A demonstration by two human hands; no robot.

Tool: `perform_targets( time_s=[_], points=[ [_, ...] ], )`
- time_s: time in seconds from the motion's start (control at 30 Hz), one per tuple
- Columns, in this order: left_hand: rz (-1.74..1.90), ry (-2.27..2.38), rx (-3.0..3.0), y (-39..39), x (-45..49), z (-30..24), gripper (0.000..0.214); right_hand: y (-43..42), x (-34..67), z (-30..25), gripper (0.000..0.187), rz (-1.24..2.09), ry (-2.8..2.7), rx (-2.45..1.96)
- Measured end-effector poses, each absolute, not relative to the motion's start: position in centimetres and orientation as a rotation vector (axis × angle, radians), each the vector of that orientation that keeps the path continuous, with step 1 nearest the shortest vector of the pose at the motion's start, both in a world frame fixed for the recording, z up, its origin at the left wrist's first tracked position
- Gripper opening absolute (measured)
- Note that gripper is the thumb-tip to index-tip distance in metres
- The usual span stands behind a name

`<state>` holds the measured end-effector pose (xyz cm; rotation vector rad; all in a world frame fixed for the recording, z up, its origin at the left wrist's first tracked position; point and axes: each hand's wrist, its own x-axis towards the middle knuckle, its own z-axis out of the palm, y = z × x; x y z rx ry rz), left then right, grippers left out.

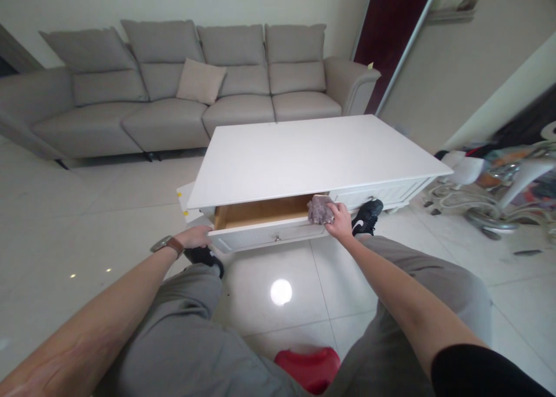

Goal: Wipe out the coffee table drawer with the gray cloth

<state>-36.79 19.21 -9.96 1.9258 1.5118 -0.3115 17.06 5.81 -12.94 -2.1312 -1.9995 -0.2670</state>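
Note:
A white coffee table (pixel 299 154) stands before me with its front drawer (pixel 260 235) pulled partly out, showing a bare wooden bottom. My right hand (pixel 340 220) is closed around a fluffy grey-purple cleaning cloth (pixel 320 209), which rests at the right end of the drawer's front, over its top edge. At the drawer's left front corner, my left hand (pixel 196 236) grips the end of the panel; some of its fingers are hidden. A small metal knob (pixel 277 238) sits on the drawer front.
Behind the table runs a grey sofa (pixel 238 107) with a beige cushion (pixel 200 81). A white piece with yellow marks (pixel 186 197) juts out at the table's left. To the right stand metal-based stools (pixel 495 212). Something red (pixel 308 369) lies below me, between my legs.

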Motion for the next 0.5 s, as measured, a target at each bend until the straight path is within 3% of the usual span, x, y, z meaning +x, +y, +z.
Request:
perform_targets(
  time_s=[0.1,0.2,0.37,0.5],
  points=[
    [-0.316,1.513,1.929,19.3,-36.8,-10.0,0.047,6.2,17.9,-14.1,0.067,-0.253,-1.865,-2.253],
    [-0.321,1.512,1.907,19.3,-36.7,-10.1,0.047,6.4,19.4,-15.8,0.067,-0.034,-1.563,-2.108],
    [-0.336,1.549,1.887,19.2,-36.7,-10.2,0.055,5.1,20.3,-20.7,0.052,0.355,-1.037,-1.874],
    [-0.366,1.54,1.918,18.9,-36.4,-9.6,0.051,4.4,18.2,-24.5,0.055,0.249,-1.026,-2.018]
  ],
)
